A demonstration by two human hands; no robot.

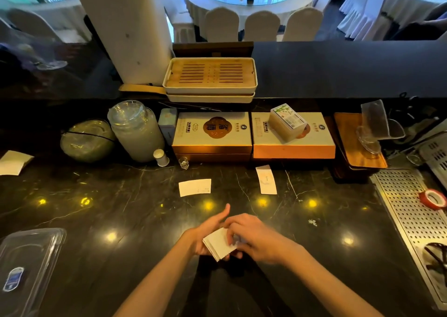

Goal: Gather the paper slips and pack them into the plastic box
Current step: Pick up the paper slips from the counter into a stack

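Right now both hands square a small stack of paper slips (219, 244): left hand (205, 234) cups it, right hand (251, 234) fingers pinch its top. Two loose slips (195, 187) (266, 179) lie beyond, another (12, 163) far left. Next, probably collect those; plastic box (26, 268) waits near-left, path unobstructed.

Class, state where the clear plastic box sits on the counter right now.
In the head view, the plastic box sits at the counter's near left corner, well left of both hands, apart from the slips.
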